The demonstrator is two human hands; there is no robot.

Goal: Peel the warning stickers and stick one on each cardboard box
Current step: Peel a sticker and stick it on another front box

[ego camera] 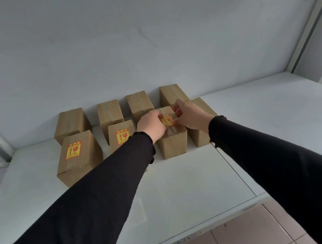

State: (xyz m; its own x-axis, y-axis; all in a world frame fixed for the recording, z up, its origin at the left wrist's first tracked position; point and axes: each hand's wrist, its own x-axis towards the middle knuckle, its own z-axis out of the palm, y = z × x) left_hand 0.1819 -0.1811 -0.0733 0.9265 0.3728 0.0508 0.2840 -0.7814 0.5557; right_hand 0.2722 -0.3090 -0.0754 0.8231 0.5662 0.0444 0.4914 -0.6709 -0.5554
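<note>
Both hands meet on the third front box (172,141) on the desk (186,190) — left hand (152,126) and right hand (189,115) each grip pinching the warning sticker (167,120), likely to lay it flat

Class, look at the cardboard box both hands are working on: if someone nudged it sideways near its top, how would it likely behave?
The box stands taller than wide, so it might tip. The smooth white table probably lets it slide. Both hands, left hand and right hand, on the sticker likely steady it.
</note>
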